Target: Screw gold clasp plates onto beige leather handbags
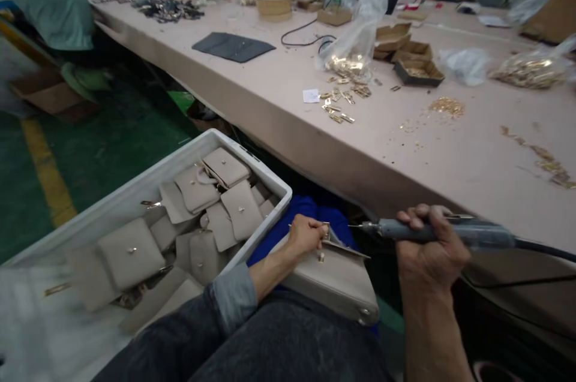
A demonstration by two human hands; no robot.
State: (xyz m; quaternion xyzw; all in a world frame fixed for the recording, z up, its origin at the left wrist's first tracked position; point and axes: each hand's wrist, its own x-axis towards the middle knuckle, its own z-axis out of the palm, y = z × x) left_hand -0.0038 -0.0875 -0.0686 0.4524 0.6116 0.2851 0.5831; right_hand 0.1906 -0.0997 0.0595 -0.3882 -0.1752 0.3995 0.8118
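Observation:
My left hand is closed on the top edge of a beige leather bag that rests on my lap, pinching a small metal fitting at its rim. My right hand is wrapped round a grey electric screwdriver, held level with its tip pointing left toward the fitting, a short gap away. A black cable runs off the tool to the right.
A white crate of several beige bags stands at my left. The long beige table carries gold hardware pieces, plastic bags, small cardboard boxes and a dark leather panel. Other people work at the far left and far right.

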